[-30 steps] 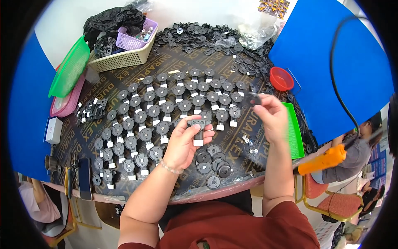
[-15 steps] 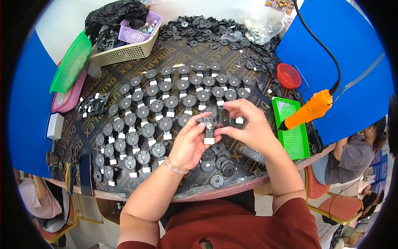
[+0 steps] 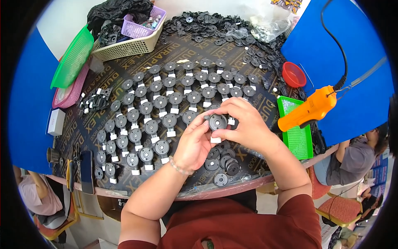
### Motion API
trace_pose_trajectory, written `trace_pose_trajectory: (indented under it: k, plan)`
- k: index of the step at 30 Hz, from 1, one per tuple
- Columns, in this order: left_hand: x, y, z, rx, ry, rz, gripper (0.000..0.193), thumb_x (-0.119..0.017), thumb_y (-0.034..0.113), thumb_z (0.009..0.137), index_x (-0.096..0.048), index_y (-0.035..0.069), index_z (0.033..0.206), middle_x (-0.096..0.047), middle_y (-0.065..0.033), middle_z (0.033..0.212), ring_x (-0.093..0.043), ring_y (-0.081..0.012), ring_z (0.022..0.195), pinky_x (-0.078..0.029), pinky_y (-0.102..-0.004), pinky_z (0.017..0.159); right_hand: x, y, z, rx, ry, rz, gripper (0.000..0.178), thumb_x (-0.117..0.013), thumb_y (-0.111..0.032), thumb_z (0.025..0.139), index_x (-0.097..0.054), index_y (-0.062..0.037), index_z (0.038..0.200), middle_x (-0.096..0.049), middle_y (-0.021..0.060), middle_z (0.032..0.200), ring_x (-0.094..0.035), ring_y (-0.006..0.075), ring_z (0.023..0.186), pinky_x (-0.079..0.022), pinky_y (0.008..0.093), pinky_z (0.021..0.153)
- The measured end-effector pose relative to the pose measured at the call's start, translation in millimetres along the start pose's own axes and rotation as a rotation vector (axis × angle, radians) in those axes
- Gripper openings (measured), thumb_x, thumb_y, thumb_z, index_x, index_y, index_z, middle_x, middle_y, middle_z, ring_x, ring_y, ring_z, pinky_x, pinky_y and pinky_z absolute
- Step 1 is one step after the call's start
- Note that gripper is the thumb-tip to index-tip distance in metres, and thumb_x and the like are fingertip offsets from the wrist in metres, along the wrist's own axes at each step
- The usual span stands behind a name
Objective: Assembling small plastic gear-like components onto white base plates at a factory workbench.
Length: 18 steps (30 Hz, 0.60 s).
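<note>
Over the table's near middle, my left hand (image 3: 193, 143) grips a black plastic bracket with a white end block (image 3: 215, 140). My right hand (image 3: 242, 124) pinches a round black disc (image 3: 217, 122) by its edge, and the disc lies over the bracket's top, covering most of it. Whether the two parts are joined cannot be seen. Just below my hands is a small pile of loose black discs (image 3: 221, 179). Left of and beyond my hands stand curved rows of similar disc-and-bracket pieces (image 3: 169, 120) with white ends.
An orange electric screwdriver (image 3: 311, 108) hangs from a cord over a green tray (image 3: 309, 145) at right, near a red bowl (image 3: 293, 74). Heaped black discs (image 3: 203, 27) lie at the back. Baskets (image 3: 124, 49) and loose brackets (image 3: 95, 101) sit left. A phone (image 3: 86, 172) lies near the edge.
My right hand has brought the disc leftward and turned it flat onto the bracket, which was uncovered before. The hanging screwdriver has swung to a slightly different angle.
</note>
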State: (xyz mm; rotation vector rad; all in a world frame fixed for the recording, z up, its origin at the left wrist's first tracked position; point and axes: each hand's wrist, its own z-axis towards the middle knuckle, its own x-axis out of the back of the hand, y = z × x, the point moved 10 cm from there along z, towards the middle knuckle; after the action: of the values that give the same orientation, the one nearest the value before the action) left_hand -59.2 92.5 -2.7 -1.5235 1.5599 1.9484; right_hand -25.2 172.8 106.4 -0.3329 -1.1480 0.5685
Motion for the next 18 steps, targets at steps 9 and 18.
trace_pose_trajectory:
  k: [9, 18]
  plan:
    - [-7, -15, -8, 0.096, -0.043, 0.066, 0.059, -0.043, 0.018, 0.101, -0.022, 0.009, 0.155, -0.054, -0.0177, 0.136, -0.058, -0.0287, 0.121, -0.047, -0.0461, 0.103, 10, 22, -19, -0.121, 0.015, 0.065, 0.047, -0.079, -0.018, 0.074, -0.066, -0.0071, 0.118, -0.063, 0.0118, 0.108, -0.058, 0.032, 0.106, -0.046, 0.0401, 0.093]
    - [-16, -16, -5, 0.056, -0.064, 0.21, 0.053, -0.046, 0.018, 0.101, -0.03, 0.006, 0.151, -0.051, -0.0256, 0.139, -0.053, -0.033, 0.128, -0.044, -0.0446, 0.106, 68, 148, -64, -0.526, 0.11, -0.465, 0.048, -0.078, -0.006, 0.074, -0.063, 0.0004, 0.119, -0.06, 0.0189, 0.116, -0.056, 0.0374, 0.111, -0.046, 0.0434, 0.098]
